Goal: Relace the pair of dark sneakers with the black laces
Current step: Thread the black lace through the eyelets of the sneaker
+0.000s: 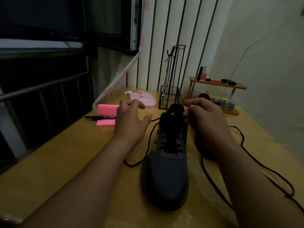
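Sneaker in work: one dark sneaker (166,175) stands on the bench (65,153), between the two forearms, with the toe toward the person.
Done: the black lace (131,165) crosses the lower eyelets in several rows.
Left to do: I judge that the top eyelets are not yet laced; both lace ends lie loose on the bench, one on each side.
Right hand (205,117): the fingers (191,106) are curled and pinch the lace beside the tongue, at the top of the sneaker.
Left hand (130,119): spread wide, it holds nothing and hovers just beside the collar.
Second sneaker: a dark shape (204,148) under the right forearm may be it; I cannot tell its lacing.
Progress: probably less than half of the pair.
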A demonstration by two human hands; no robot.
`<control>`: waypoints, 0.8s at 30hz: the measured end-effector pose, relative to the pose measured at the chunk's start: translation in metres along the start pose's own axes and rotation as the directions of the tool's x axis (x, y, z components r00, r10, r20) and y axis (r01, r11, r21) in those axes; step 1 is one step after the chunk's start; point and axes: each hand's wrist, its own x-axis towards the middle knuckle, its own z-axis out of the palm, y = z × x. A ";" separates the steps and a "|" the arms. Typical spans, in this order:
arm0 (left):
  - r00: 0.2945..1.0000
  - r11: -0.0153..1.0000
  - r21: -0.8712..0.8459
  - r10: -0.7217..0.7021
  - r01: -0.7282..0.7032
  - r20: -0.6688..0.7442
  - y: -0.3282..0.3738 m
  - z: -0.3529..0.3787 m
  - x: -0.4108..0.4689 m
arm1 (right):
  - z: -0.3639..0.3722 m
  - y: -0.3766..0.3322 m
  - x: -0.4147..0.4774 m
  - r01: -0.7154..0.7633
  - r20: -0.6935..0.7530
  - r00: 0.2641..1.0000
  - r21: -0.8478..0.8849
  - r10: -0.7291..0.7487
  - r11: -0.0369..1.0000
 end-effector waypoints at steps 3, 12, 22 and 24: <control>1.000 0.998 -0.060 -0.014 0.013 -0.024 0.028 -0.022 -0.004 | -0.001 -0.005 -0.003 0.050 -0.014 0.999 -0.050 -0.050 0.998; 0.876 0.941 -0.173 -0.190 0.292 0.443 0.039 -0.035 -0.044 | -0.010 0.003 -0.032 0.142 0.209 0.974 -0.258 -0.088 0.956; 0.883 0.817 -0.344 -0.393 0.463 0.255 0.044 -0.053 -0.059 | 0.010 0.006 -0.042 0.179 -0.038 0.976 -0.423 -0.215 0.888; 0.885 0.747 -0.480 -0.349 0.461 0.307 0.052 -0.062 -0.059 | 0.013 -0.001 -0.049 0.166 -0.084 0.973 -0.396 -0.215 0.903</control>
